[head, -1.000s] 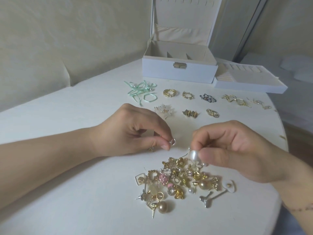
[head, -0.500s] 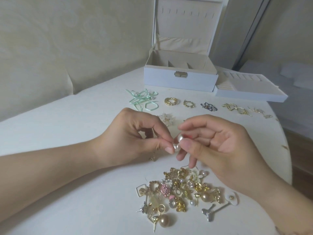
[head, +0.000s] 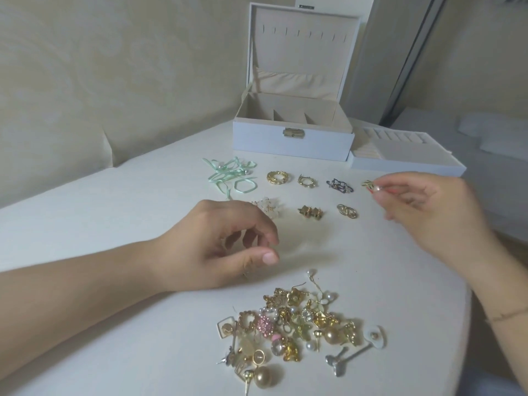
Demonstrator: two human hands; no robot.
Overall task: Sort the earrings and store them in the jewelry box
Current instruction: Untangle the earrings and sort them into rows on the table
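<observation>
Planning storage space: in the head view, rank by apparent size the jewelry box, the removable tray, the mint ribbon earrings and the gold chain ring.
1. jewelry box
2. removable tray
3. mint ribbon earrings
4. gold chain ring

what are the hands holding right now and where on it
Right hand pinches a small pearl earring between thumb and fingertips; the exact hold point is too small to tell. Left hand holds nothing visible.

**Soft, even light; wide-angle bend and some motion blur**

The scene is lit dimly but evenly, with a warm yellowish cast. Shadows are faint: a soft one lies under the left hand (head: pixel 223 247) at mid-frame on the white table (head: pixel 114 352). No strong glare, only small glints on the earring pile (head: pixel 297 332) at lower centre. The right hand (head: pixel 428 212) at right is slightly smeared. Straight edges at upper right bow with lens distortion, and the corners look soft.
</observation>
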